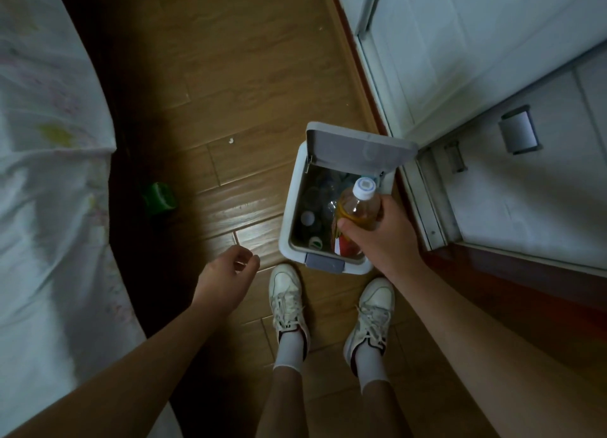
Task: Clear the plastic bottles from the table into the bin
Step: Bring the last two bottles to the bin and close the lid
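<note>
Two bare forearms are reaching down from the bottom edge, nearest the camera. The right hand (382, 237) is wrapping its fingers (389, 204) around a plastic bottle (358, 207), thumb pressing on the near side, the other fingers curling round the far side. The bottle is holding amber liquid, is wearing a white cap and a red label low down, and is standing nearly upright over the open mouth of the bin (289, 214), toward its right edge. The bin's grey lid (358, 150) is tipping up at the far side, and other clear bottles (320, 196) are lying inside. The left hand (226, 273) is hanging empty to the left of the bin, its fingers loosely curled and slightly apart, touching nothing. Two white sneakers (287, 296) are standing on the wooden floor (230, 60) just before the bin. A green object (159, 196) is sitting on the floor near the pale cloth (42, 142) at left.
</note>
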Motion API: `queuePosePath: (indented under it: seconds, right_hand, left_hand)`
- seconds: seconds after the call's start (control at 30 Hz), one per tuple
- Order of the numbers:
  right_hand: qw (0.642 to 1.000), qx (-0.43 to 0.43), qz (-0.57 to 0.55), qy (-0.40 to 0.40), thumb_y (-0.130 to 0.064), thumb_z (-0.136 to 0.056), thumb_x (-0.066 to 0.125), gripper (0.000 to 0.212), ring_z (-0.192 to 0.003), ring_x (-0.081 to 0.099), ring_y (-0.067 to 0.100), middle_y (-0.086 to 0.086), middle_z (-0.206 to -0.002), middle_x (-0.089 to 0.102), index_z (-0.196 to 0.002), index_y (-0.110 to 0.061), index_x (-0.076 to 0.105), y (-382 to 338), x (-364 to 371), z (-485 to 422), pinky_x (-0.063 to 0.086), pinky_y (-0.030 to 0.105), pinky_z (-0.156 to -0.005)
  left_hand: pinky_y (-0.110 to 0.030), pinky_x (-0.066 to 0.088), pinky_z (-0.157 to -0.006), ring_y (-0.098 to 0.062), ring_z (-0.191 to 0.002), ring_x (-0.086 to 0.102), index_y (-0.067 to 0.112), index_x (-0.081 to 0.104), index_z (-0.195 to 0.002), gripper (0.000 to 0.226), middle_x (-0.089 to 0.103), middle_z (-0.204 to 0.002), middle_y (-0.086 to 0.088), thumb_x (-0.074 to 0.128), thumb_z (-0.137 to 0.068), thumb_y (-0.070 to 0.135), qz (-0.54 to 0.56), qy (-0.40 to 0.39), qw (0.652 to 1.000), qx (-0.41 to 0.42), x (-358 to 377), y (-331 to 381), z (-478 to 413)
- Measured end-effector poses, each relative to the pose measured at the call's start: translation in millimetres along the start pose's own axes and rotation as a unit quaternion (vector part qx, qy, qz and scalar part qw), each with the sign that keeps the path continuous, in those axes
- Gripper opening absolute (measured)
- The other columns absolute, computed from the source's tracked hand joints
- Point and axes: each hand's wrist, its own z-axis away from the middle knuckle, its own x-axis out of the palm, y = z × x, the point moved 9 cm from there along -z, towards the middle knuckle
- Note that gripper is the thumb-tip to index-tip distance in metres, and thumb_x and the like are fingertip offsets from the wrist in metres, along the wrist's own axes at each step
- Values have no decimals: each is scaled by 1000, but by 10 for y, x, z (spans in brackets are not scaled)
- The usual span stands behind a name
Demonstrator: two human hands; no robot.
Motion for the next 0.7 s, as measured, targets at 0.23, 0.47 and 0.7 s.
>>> queuePosePath:
  seconds: [0.23,0.47,0.7]
  right_hand:
    - [997,-60,-53,7,-58,-69,75,72,-115,60,5,-15,-124,63,-133,-34,52,-295,36,25,50,31,-98]
    - [997,-46,-60,28,-53,-71,77,77,-121,59,10,-10,-132,62,-139,-31,48,-294,-66,-3,50,33,-99]
    - [999,26,-27,-3,-36,-73,84,49,-91,58,-2,-21,-98,62,-111,-36,53,-25,-115,83,39,13,-71]
  left_hand:
    - [-25,51,-68,5,-80,62,37,67,-94,20,67,-85,22,58,-90,54,23,20,1000,7,-60,1,64]
    - [-30,52,-73,5,-84,62,34,66,-97,11,66,-88,22,61,-93,43,40,29,998,24,-199,101,40]
    - [-26,47,-69,6,-83,62,37,65,-94,9,67,-87,25,61,-91,45,31,24,998,41,-364,286,39]
